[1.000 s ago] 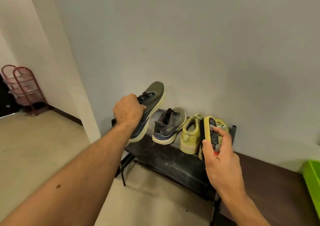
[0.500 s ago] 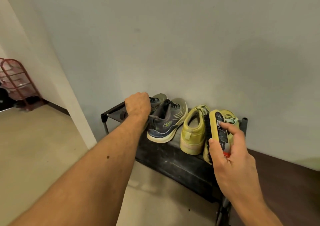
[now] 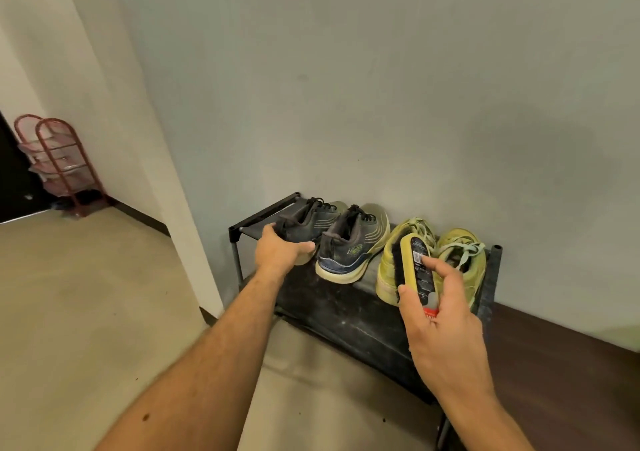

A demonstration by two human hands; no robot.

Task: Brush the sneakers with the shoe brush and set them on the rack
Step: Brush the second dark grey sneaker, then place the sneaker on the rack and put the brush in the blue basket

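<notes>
The left hand [image 3: 282, 251] grips the heel of the outer grey sneaker [image 3: 306, 220] — toe toward the wall, on the rack [image 3: 346, 307]. The right hand [image 3: 438, 307] clasps the shoe brush [image 3: 414, 265], well apart.

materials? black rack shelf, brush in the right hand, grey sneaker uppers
Black rack shelf: looks like slack dark fabric on matte black tubes, scuffed and dusty. Yellow-backed shoe brush: glossy yellow back, plastic or lacquered wood, dark bristles. Grey sneaker uppers: likely knit mesh, matte with printed stripes, pale foam-like sole.

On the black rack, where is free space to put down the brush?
Bare patch: the black rack's front strip, before the grey sneakers. The back row is crowded up to the yellow-green sneakers at the right post.
</notes>
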